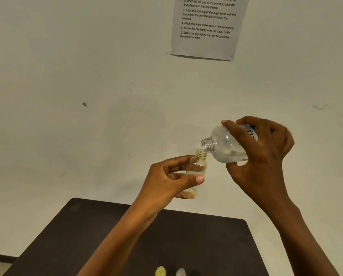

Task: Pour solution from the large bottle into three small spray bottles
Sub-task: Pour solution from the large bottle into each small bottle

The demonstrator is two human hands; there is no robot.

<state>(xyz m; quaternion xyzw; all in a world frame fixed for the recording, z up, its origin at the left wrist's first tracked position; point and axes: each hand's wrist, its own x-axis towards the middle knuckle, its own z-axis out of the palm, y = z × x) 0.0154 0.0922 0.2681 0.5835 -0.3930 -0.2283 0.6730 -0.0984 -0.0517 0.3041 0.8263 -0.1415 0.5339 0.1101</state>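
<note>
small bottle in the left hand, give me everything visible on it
The small bottle is clear, plastic-looking, with a yellowish tint, a round body and a threaded neck; no cap on it. It is held in the air above the dark table, tilted with its open mouth up and to the right, just under the mouth of the large bottle. The left hand wraps its body, thumb across the front. A little liquid seems to sit at its base.

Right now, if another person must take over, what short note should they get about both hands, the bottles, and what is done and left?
Left hand: holds the small bottle upright above the table, cap off, a little liquid inside.
Right hand: holds the large bottle tipped, its mouth at the small bottle's mouth.
Two spray caps lie at the table's near edge.
Done: caps off, pouring begun.
Left: finish filling, cap it; other bottles are out of view.
</note>
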